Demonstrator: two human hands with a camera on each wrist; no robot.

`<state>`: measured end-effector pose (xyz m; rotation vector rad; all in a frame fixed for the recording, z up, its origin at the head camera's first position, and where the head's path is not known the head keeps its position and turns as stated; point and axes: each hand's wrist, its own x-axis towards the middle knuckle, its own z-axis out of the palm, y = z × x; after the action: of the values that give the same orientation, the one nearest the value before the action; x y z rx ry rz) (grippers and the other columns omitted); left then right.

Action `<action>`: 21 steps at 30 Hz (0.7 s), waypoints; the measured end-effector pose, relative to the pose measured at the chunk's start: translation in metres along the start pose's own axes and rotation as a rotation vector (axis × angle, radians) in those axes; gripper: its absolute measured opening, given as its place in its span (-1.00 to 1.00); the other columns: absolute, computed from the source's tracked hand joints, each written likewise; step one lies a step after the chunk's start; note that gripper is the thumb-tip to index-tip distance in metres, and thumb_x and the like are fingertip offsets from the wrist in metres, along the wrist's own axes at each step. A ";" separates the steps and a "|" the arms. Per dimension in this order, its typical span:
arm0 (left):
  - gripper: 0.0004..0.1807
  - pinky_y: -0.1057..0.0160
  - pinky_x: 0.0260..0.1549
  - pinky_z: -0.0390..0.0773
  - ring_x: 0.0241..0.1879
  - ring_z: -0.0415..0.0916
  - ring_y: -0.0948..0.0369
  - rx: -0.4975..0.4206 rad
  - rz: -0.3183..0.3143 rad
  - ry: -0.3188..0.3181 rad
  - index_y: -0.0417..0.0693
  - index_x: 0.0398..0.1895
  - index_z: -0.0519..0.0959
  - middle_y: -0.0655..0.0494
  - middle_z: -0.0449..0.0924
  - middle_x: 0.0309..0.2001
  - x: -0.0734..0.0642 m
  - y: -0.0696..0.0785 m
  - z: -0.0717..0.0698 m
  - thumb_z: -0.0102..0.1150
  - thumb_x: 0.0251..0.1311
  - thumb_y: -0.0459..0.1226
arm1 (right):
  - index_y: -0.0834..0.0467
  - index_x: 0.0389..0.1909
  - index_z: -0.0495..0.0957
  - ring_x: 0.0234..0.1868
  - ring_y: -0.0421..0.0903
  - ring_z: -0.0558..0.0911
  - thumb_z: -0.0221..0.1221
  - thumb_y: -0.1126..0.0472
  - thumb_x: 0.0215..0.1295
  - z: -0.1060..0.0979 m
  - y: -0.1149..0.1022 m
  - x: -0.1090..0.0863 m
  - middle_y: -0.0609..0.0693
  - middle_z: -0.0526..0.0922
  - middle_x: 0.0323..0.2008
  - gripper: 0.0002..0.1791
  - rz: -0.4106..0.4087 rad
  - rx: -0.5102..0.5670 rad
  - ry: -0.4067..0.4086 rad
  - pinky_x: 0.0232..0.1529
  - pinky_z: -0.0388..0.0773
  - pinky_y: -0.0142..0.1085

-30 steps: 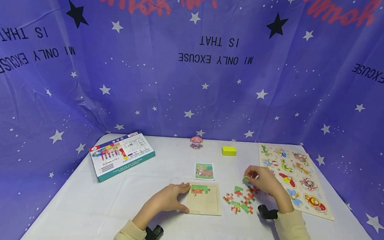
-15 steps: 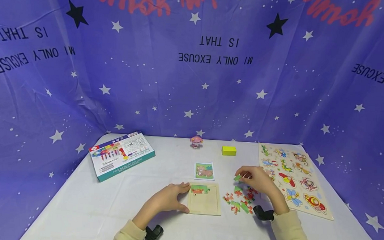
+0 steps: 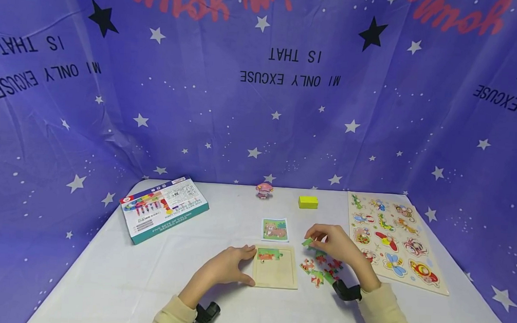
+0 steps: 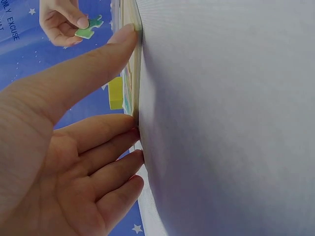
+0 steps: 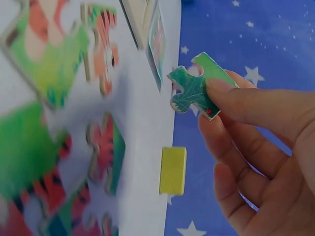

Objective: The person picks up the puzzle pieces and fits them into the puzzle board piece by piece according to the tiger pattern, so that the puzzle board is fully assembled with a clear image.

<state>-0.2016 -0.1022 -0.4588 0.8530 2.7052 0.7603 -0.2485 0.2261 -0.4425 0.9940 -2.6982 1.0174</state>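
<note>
Between thumb and fingers, my right hand (image 3: 335, 242) pinches a green puzzle piece (image 5: 197, 88), lifted over the table just right of the wooden puzzle tray (image 3: 275, 274). The piece carries a small red mark near one edge. My left hand (image 3: 228, 266) rests along the tray's left side, thumb and fingertips touching its edge with the fingers fairly straight. A few joined green and orange pieces (image 3: 268, 254) lie in the tray's upper left corner. Below my right hand is a loose pile of puzzle pieces (image 3: 317, 278), partly covered by the wrist camera.
Behind the tray lies a picture card (image 3: 275, 229). Farther back stand a pink figurine (image 3: 264, 191) and a yellow block (image 3: 308, 202). A boxed set (image 3: 165, 210) sits at the left, and an insect puzzle board (image 3: 394, 242) at the right.
My right hand has moved left with the green puzzle piece, from beyond the pile toward the tray. My left hand stays in place on the tray's edge.
</note>
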 end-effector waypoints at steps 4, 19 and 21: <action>-0.08 0.00 0.28 0.28 0.32 0.27 -0.03 -0.002 0.001 0.001 -0.29 0.28 0.40 -0.10 0.34 0.32 0.000 0.000 0.000 0.51 -0.16 -0.02 | 0.17 -0.11 0.66 -0.37 -0.25 0.58 0.29 0.42 0.16 0.007 -0.006 0.003 -0.06 0.69 -0.32 -0.74 -0.020 0.022 -0.022 -0.37 0.59 -0.34; -0.07 0.00 0.28 0.29 0.32 0.27 -0.04 0.010 0.015 -0.001 -0.30 0.29 0.39 -0.11 0.33 0.33 0.000 -0.001 -0.001 0.50 -0.15 -0.02 | 0.09 -0.16 0.66 -0.34 -0.24 0.61 0.26 0.43 0.19 0.030 -0.017 0.008 -0.06 0.69 -0.26 -0.75 -0.027 0.078 -0.075 -0.31 0.62 -0.36; -0.07 0.00 0.28 0.28 0.32 0.27 -0.04 0.012 0.018 0.000 -0.30 0.29 0.39 -0.11 0.33 0.33 0.000 -0.001 -0.001 0.50 -0.15 -0.01 | 0.08 -0.16 0.66 -0.36 -0.24 0.61 0.27 0.43 0.18 0.033 -0.018 0.008 -0.06 0.69 -0.28 -0.75 -0.024 0.075 -0.083 -0.33 0.61 -0.36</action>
<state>-0.2022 -0.1033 -0.4584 0.8808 2.7082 0.7481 -0.2398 0.1911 -0.4560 1.1029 -2.7247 1.1043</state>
